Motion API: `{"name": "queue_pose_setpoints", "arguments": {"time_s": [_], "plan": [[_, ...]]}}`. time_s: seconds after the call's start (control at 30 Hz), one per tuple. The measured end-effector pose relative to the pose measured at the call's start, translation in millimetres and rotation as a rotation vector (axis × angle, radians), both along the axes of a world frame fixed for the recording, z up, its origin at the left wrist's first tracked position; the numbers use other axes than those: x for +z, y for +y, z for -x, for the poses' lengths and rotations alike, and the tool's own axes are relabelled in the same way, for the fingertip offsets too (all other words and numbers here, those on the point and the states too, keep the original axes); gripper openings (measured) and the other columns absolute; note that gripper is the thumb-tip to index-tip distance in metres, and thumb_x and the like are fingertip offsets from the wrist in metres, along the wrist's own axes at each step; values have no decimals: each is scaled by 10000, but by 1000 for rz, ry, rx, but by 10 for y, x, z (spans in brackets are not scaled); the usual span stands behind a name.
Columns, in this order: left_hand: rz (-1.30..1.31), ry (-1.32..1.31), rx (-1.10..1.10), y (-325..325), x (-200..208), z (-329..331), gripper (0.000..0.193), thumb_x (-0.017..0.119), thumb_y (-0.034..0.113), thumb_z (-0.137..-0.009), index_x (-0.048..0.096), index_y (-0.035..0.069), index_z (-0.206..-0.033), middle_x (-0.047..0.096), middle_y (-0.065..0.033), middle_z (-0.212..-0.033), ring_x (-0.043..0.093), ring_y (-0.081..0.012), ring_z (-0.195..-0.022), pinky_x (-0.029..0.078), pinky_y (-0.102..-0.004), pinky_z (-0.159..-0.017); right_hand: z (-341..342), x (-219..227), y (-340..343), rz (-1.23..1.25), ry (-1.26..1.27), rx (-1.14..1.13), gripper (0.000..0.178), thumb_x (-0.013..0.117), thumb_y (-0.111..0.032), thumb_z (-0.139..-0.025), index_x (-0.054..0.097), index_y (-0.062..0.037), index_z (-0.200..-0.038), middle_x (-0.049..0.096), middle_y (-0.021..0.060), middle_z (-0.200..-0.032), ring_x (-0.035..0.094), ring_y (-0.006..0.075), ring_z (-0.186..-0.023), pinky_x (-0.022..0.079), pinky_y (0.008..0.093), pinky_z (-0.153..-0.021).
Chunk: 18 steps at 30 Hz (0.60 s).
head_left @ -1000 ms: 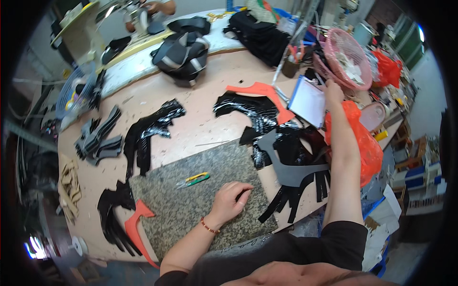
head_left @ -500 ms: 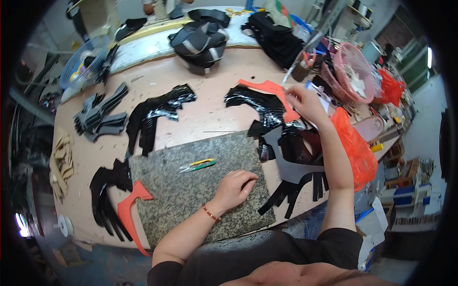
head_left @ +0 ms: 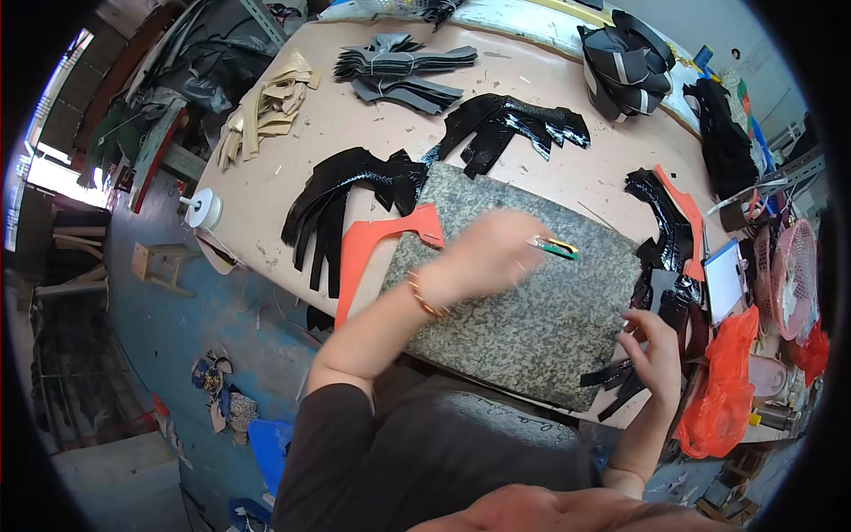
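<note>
Along the near right side of the tabletop [head_left: 266, 244], the person's right hand [head_left: 654, 350] is beside the edge of a speckled slab [head_left: 523, 328]. Its fingers are loosely curled, with nothing visible between them. Narrow black strips [head_left: 610, 377] lie just left of this hand; a sleeve or wrist sweeping low could drag them out of line.

Farther in, over the slab's left half, is the left hand [head_left: 496, 253], blurred, its fingers bent over one end of the green-and-yellow snips [head_left: 560, 249]. I cannot tell whether they grip the snips or merely pass above. The snips lie at the middle of the slab toward its far side; if the covered end is the bladed one, a hasty grasp could nick a fingertip, and a careless knock could send them skidding across the stone.

To the left, an orange flat piece [head_left: 359, 253] rests with one end over the slab's edge, so the left forearm could catch it and twist it aside. Beyond it, fringed black pieces [head_left: 341, 195] lie with loose tails that could tangle. At the far side, glossy black pieces [head_left: 510, 120] look slippery enough to slide if bumped.
</note>
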State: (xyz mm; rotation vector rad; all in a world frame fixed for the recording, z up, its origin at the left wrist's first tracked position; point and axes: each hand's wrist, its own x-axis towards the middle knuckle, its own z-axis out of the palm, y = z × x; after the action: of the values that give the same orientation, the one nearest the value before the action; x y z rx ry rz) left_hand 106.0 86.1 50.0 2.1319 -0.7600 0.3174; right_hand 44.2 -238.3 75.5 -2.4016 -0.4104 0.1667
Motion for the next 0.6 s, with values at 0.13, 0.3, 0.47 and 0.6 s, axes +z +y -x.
{"name": "queue_pose_setpoints", "arguments": {"time_s": [0.13,0.3,0.47,0.6], "plan": [[-356,-112,445,1266,-92,-48,215,692,104,-774,662,22,-970,673,-149,-933,644,-323,-873,515,-404,-781,212,-277,113,-123,124,-87,286,711,-50,-763,626,23,-1027,633,92,-790,592,152,-648,479,272,-618],[-435,122,536,1682,-161,248,261,713,136,-785,659,15,-1009,666,-154,-994,633,-312,-937,504,-377,-819,426,-321,235,-102,132,-128,223,693,-80,-799,641,18,-992,619,96,-762,593,168,-654,479,280,-628],[-287,108,429,1701,-528,463,334,724,152,-799,647,19,-1096,646,-168,-1056,631,-316,-973,495,-365,-851,-50,-345,719,-3,-126,57,220,681,-172,-823,632,-31,-984,643,143,-864,634,322,-765,502,387,-673],[-151,233,475,1691,-585,581,312,690,78,-817,632,-11,-1111,632,-161,-1064,624,-313,-977,496,-350,-839,-160,-402,1126,162,-300,97,177,657,-191,-840,624,-61,-955,654,122,-893,641,323,-845,514,414,-725]]}}
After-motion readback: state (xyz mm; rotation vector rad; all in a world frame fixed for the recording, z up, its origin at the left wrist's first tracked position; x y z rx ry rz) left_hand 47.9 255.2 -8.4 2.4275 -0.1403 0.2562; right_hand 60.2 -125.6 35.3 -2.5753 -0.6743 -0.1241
